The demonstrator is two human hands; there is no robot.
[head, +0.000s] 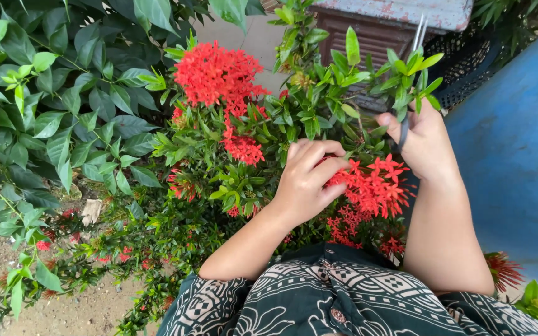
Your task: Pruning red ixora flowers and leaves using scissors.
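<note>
Scissors (413, 56): thin blades of bright, shiny metal; handle dark, material cannot be told. Leaves (70, 93) of the shrub smooth and slightly glossy; red flower clusters (216, 74) matt and finely textured. Blue wall (518, 155) painted, rough and scuffed; ground (76, 311) coarse sandy soil; printed cloth (344, 298) matt, woven.

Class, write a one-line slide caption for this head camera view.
Left hand grips a red flower cluster on the bush while the right hand holds scissors.

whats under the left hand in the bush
The left hand rests on a red flower cluster, fingers curled over its near edge, with green leaves below. The stem and the blooms under the palm are covered. The right hand holds scissors.
</note>
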